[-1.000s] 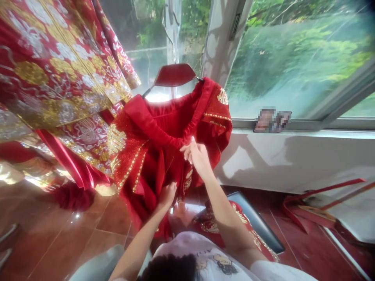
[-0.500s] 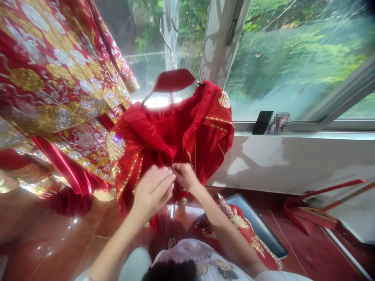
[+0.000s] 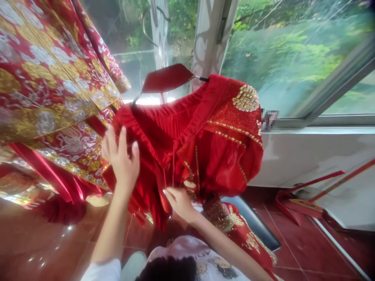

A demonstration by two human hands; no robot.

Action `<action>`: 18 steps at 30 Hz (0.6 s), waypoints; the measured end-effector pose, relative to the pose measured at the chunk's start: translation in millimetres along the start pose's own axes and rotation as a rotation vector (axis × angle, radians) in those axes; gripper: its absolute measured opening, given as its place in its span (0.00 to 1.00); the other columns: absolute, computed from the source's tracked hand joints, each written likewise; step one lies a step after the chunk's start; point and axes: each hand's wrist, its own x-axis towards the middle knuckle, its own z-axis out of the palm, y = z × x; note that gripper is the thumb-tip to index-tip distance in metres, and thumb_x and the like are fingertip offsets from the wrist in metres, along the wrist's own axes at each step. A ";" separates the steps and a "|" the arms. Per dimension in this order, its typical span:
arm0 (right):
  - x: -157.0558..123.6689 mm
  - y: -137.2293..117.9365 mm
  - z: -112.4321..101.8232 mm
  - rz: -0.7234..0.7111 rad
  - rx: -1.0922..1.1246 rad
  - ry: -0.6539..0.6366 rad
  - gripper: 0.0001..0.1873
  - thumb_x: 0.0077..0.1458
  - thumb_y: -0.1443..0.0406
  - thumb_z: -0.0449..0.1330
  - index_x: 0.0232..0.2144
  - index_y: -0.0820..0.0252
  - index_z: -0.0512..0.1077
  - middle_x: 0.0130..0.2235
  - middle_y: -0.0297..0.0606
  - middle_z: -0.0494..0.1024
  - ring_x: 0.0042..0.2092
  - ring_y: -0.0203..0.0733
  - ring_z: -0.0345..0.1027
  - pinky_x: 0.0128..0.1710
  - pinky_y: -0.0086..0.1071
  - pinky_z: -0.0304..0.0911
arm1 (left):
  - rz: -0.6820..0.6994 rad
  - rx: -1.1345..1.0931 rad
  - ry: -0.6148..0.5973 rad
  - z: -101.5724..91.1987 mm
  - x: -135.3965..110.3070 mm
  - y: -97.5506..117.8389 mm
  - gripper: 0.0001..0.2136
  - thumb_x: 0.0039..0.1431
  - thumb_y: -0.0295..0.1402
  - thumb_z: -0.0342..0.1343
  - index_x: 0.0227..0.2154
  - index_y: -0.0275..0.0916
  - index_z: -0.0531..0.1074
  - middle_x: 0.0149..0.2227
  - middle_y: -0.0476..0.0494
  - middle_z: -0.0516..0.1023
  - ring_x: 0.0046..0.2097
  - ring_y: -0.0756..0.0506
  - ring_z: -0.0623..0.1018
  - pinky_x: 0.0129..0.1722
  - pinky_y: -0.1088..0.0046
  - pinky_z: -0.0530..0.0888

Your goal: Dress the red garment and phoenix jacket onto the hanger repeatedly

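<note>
A red skirt-like garment point(image 3: 216, 152) with gold trim hangs from a red hanger point(image 3: 166, 78) in front of the window. My left hand point(image 3: 121, 160) is raised with fingers spread, its palm against the left end of the garment's gathered waistband. Lower down, my right hand point(image 3: 179, 201) is closed in a pinch on the red cloth, where thin red cords point(image 3: 168, 177) hang from the waistband. Whether it holds the cords or only the cloth I cannot tell.
A large red robe with gold and silver embroidery point(image 3: 52, 89) hangs at the left, close to the garment. More embroidered red cloth point(image 3: 237, 226) lies on a dark case point(image 3: 258, 226) on the red tiled floor. Red rods point(image 3: 316, 191) lie under the window sill point(image 3: 322, 130).
My left hand has gone left and up from the middle of the garment and spread open. My right hand has dropped lower. The garment's right side has swung out wider.
</note>
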 end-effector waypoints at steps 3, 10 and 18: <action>2.6 -1.1 11.7 0.007 -0.022 -0.014 0.17 0.61 0.65 0.50 0.20 0.60 0.67 0.22 0.37 0.73 0.23 0.34 0.62 0.26 0.27 0.52 | -0.014 -0.067 -0.082 3.4 -49.7 31.5 0.18 0.62 0.46 0.47 0.37 0.36 0.74 0.39 0.36 0.78 0.44 0.39 0.75 0.48 0.61 0.67; 14.4 -19.3 3.4 0.014 -0.194 -0.122 0.10 0.54 0.70 0.55 0.25 0.62 0.75 0.25 0.41 0.78 0.24 0.38 0.67 0.25 0.29 0.53 | -0.356 -0.383 -0.429 46.9 -78.4 37.4 0.13 0.65 0.37 0.43 0.26 0.40 0.64 0.18 0.52 0.64 0.19 0.50 0.63 0.23 0.76 0.56; 66.4 -16.0 -43.1 0.185 -0.370 0.510 0.26 0.50 0.50 0.63 0.44 0.63 0.75 0.28 0.43 0.76 0.27 0.42 0.68 0.28 0.31 0.56 | -0.388 -0.549 -0.319 49.0 -54.3 -31.7 0.19 0.62 0.47 0.45 0.22 0.39 0.61 0.18 0.53 0.58 0.22 0.52 0.59 0.24 0.76 0.55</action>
